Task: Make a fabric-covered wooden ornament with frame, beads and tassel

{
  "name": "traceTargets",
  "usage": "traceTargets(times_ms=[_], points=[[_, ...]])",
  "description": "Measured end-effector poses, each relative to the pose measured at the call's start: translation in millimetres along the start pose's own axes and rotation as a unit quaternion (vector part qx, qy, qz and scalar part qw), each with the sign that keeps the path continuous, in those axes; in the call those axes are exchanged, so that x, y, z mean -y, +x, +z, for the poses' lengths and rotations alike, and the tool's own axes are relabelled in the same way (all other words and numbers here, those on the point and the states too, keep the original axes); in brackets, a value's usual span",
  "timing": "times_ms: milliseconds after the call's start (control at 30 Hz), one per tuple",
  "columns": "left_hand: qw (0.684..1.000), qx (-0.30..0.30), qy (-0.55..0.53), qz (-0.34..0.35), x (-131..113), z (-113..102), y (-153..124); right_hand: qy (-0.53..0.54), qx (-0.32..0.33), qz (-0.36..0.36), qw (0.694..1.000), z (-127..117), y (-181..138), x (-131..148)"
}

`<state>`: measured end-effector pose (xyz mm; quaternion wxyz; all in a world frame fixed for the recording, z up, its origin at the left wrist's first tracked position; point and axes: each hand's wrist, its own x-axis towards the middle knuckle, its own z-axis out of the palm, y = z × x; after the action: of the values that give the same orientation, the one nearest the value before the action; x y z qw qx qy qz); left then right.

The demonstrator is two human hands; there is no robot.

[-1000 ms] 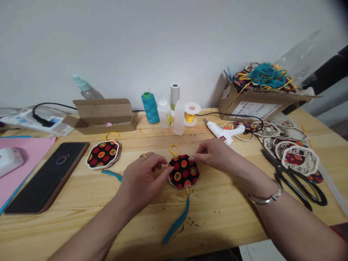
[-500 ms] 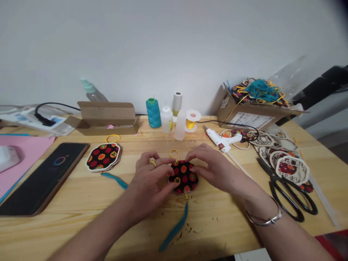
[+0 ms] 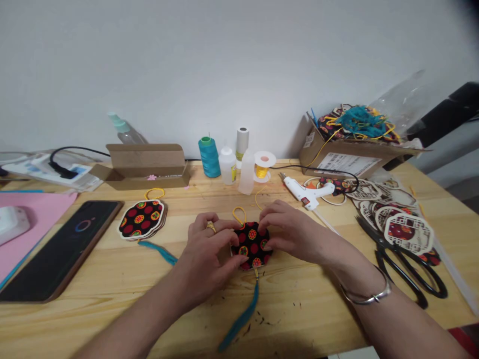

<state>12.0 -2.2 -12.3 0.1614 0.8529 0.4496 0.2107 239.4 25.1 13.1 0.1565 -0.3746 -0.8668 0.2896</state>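
Note:
A fabric-covered ornament [image 3: 253, 245], black with red dots and flowers, lies on the wooden table. From its top comes a yellow cord loop [image 3: 238, 215], and from its bottom a teal tassel [image 3: 241, 319]. My left hand [image 3: 211, 249] grips its left edge, thumb on the front. At the upper right edge, my right hand [image 3: 290, 229] holds it between bent fingers and thumb. To the left of my left hand sits a stack of similar ornaments [image 3: 142, 219] with pale borders. A white glue gun [image 3: 307, 192] lies beyond my right hand.
Large black scissors [image 3: 406, 264] and cut-out wooden pieces [image 3: 409, 233] lie at the right. Along the back stand a teal thread cone [image 3: 209, 158], bottles [image 3: 227, 167] and a full cardboard box [image 3: 348, 157]. A phone [image 3: 63, 249] and an open small box [image 3: 145, 157] occupy the left.
The view has shifted slightly. Both hands stay on the ornament's edges with nearly the same grip; the right fingers have moved a little. Nothing has been let go.

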Motion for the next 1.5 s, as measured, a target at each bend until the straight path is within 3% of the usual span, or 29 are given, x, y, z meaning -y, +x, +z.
traceTargets(times_ms=[800,1033,1500], points=[[1.000,0.017,0.020,0.000,1.9,3.4,0.2,-0.007,0.019,0.022,1.000,2.9,0.5,-6.9],[0.999,-0.025,0.014,0.021,-1.4,2.1,1.1,0.039,-0.040,-0.013,0.998,2.5,-2.2,-9.1],[0.999,0.008,0.015,0.030,1.7,9.9,-0.9,0.069,0.029,-0.007,0.997,7.3,2.2,-10.3]])
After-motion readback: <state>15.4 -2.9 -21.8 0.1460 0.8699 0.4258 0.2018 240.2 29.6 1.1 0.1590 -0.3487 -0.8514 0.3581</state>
